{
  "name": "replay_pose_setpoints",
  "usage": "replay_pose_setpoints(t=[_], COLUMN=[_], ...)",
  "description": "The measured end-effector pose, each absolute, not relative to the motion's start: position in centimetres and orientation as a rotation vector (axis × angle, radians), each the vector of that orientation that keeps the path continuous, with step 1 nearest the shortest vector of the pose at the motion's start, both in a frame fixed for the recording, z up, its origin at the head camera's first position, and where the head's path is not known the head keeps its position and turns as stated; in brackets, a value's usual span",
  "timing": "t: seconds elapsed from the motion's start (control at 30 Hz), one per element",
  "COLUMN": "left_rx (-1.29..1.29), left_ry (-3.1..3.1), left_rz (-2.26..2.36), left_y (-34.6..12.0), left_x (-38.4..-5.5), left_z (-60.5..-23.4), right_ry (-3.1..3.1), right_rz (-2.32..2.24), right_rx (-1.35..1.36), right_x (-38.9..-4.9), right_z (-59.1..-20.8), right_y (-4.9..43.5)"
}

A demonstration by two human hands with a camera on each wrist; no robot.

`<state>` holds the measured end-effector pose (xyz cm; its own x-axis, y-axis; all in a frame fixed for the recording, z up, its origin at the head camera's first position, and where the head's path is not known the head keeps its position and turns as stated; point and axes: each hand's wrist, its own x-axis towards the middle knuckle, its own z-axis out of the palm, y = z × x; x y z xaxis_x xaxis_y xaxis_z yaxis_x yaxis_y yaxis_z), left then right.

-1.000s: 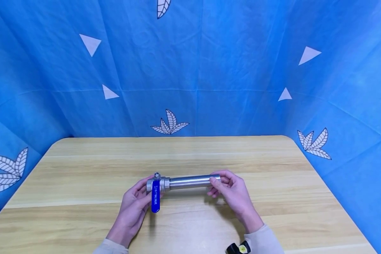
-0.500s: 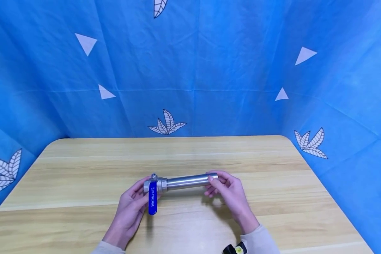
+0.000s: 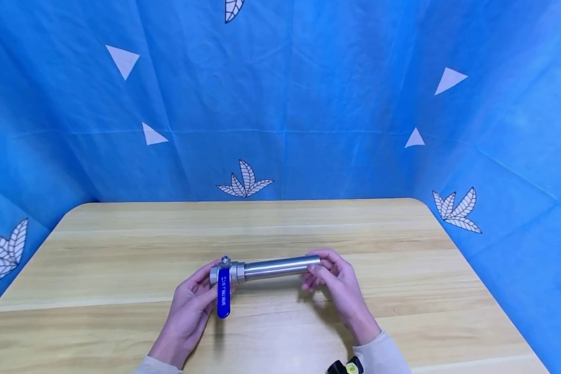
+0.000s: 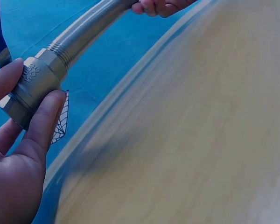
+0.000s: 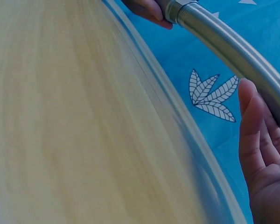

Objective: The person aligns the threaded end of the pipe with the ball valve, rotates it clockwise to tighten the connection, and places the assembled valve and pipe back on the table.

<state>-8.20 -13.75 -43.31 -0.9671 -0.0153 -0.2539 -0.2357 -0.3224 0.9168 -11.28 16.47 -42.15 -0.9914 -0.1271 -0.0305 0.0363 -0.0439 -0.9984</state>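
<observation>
My left hand (image 3: 188, 310) grips a metal ball valve (image 4: 35, 84) by its body, thumb on the near side and fingers around it. The valve's blue lever handle (image 3: 223, 293) points down toward me. A shiny steel pipe (image 3: 276, 267) extends rightward from the valve, and a few threads show at the joint in the left wrist view. At the pipe's free end my right hand (image 3: 338, 288) holds it between thumb and fingers. Valve and pipe are held above the table, nearly level, the right end slightly higher.
A light wood-grain table (image 3: 280, 223) lies under both hands. Blue cloth (image 3: 280, 104) printed with white leaves and triangles hangs behind it and along both sides. A dark strap with a yellow mark (image 3: 350, 368) is at the right wrist.
Valve and pipe appear slightly further left in the head view, along with the whole scene. Both hands keep their hold. The right thumb sits slightly lower on the pipe's end.
</observation>
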Motion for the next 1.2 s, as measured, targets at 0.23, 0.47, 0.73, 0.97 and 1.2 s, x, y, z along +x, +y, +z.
replay_pose_setpoints(t=[0.23, 0.47, 0.73, 0.97, 1.2], left_rx=[-0.352, -0.320, -0.311, -0.257, -0.237], left_ry=[1.715, 1.702, 1.711, 1.691, 1.687], left_rz=[2.420, 2.443, 2.440, 2.490, 2.497], left_y=[-13.86, -13.82, -13.93, -13.99, -13.99], left_x=[-8.27, -8.27, -8.24, -8.13, -8.05], left_z=[-43.10, -43.15, -43.23, -43.35, -43.33], right_ry=[2.086, 2.050, 1.980, 2.043, 2.124], right_rz=[-2.140, -2.185, -2.228, -2.170, -2.147], right_rx=[-0.050, -0.055, -0.224, -0.151, -0.024], right_x=[-11.30, -11.22, -11.13, -11.18, -11.08], right_z=[-42.20, -42.28, -42.48, -42.49, -42.45], right_y=[16.37, 16.27, 16.53, 16.52, 16.38])
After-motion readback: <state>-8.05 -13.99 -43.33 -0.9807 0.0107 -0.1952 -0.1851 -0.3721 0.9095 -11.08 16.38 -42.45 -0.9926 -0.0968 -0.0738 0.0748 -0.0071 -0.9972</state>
